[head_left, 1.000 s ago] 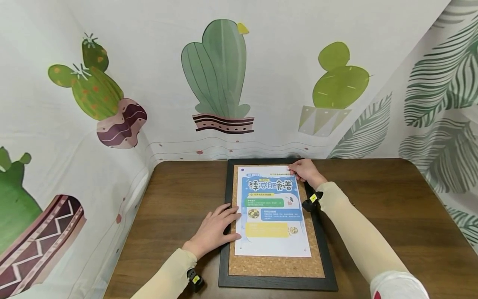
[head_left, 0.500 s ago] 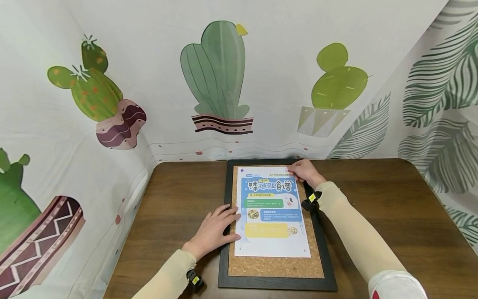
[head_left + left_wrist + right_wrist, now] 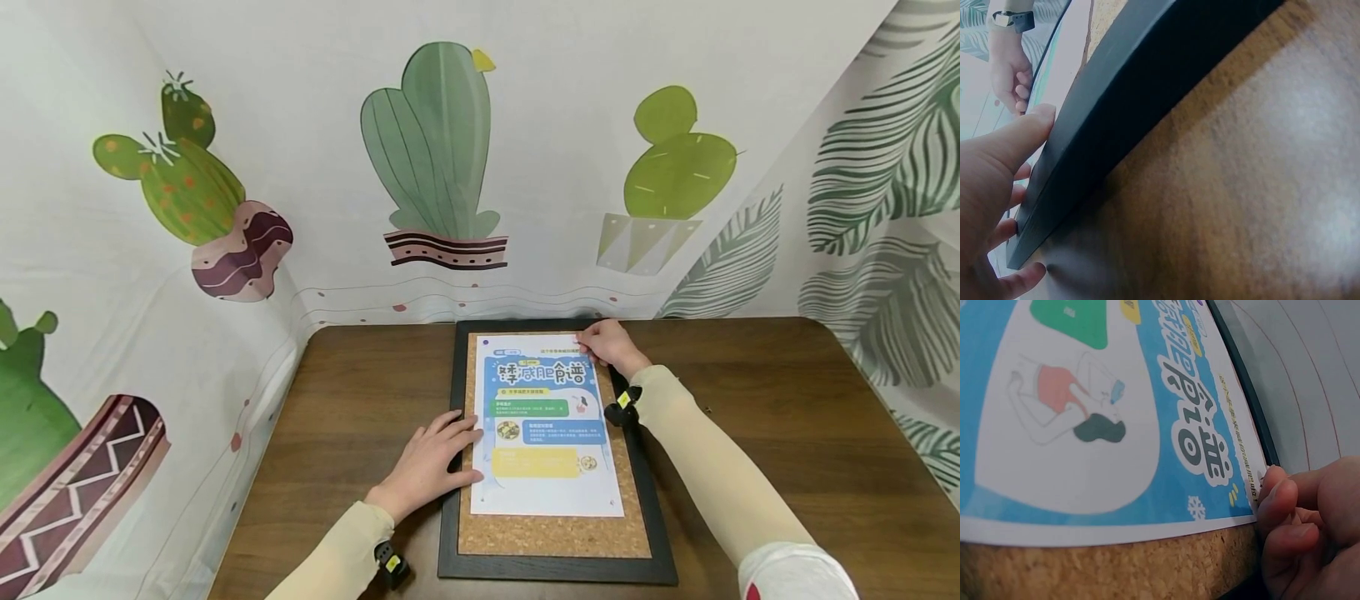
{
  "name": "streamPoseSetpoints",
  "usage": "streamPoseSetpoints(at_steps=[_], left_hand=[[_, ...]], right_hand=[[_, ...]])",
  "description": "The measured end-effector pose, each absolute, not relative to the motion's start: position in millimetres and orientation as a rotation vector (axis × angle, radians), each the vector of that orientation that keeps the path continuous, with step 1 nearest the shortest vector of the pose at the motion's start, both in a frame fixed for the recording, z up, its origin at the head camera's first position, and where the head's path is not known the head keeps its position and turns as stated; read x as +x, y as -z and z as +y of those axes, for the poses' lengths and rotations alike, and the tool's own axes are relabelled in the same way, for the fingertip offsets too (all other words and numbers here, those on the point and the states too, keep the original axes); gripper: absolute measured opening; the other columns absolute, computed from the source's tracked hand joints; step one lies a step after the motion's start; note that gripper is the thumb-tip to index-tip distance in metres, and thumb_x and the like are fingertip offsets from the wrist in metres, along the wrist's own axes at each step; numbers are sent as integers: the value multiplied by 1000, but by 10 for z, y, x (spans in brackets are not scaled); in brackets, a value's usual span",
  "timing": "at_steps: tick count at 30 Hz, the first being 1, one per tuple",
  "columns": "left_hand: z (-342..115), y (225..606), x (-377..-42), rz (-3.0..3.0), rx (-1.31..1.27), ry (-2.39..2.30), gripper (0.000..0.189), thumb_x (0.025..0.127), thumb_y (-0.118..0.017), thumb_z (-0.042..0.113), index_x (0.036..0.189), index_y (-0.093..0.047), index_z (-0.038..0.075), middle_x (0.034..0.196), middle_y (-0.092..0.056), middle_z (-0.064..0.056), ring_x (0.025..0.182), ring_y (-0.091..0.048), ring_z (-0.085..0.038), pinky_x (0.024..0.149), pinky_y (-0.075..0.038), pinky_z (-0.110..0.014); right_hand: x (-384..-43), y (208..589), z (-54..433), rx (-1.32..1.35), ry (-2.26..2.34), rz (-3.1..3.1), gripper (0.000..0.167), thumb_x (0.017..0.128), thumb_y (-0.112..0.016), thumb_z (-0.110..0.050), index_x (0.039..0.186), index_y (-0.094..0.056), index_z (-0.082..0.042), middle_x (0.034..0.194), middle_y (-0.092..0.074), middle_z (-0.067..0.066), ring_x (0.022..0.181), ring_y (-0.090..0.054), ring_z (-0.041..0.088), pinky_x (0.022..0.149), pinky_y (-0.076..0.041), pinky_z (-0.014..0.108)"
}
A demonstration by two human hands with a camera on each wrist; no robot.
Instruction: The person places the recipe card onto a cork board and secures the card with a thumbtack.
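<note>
A printed poster [image 3: 543, 492] with blue, green and yellow panels lies on a black-framed cork board [image 3: 555, 533]. My left hand [image 3: 423, 467] rests spread over the board's left frame, with fingertips at the poster's left edge; in the left wrist view its thumb [image 3: 1029, 128] lies along the black frame [image 3: 1104, 103]. At the poster's top right corner, my right hand [image 3: 611, 343] has thumb and finger pinched together. In the right wrist view these fingertips [image 3: 1279, 494] are right over the corner, around a small pin-like thing mostly hidden by them. A purple pushpin [image 3: 486, 342] marks the top left corner.
The board lies on a brown wooden table [image 3: 360, 375], its far edge close to the wall. Behind hangs a white cloth [image 3: 555, 167] printed with cacti and leaves. Small marks show at the poster's two lower corners.
Both hands, the poster and the board keep their places. The head view shifts very slightly.
</note>
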State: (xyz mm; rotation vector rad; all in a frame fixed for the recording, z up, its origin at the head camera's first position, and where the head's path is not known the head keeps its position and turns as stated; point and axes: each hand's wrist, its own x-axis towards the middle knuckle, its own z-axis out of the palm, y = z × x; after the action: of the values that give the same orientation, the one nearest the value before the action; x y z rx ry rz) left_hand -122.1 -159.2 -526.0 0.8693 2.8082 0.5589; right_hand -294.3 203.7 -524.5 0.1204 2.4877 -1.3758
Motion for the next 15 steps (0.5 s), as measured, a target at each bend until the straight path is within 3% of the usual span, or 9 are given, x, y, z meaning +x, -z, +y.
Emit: streamPoseSetpoints(at_steps=[5,15], left_hand=[[-1595,5257,-1221,2806,866,-561,64,95,-73,51,149,-60,18,160,-48,-4,152,-34,-32,107,-40,-64],[-1593,5248,-1217,2804,867,-564,64,95,-73,50,149,-60,18,160,-48,-4,152,-34,-32,107,-40,-64]], right_hand=[[-2949,5252,2026,116,1353,2494,30,109,-54,-17,105,-71,7,70,-62,0,53,-51,9,51,-41,26],[-2957,5198,2021,75,1228,2521,35,111,-49,-18,91,-69,3,62,-59,2,50,-49,12,51,-42,29]])
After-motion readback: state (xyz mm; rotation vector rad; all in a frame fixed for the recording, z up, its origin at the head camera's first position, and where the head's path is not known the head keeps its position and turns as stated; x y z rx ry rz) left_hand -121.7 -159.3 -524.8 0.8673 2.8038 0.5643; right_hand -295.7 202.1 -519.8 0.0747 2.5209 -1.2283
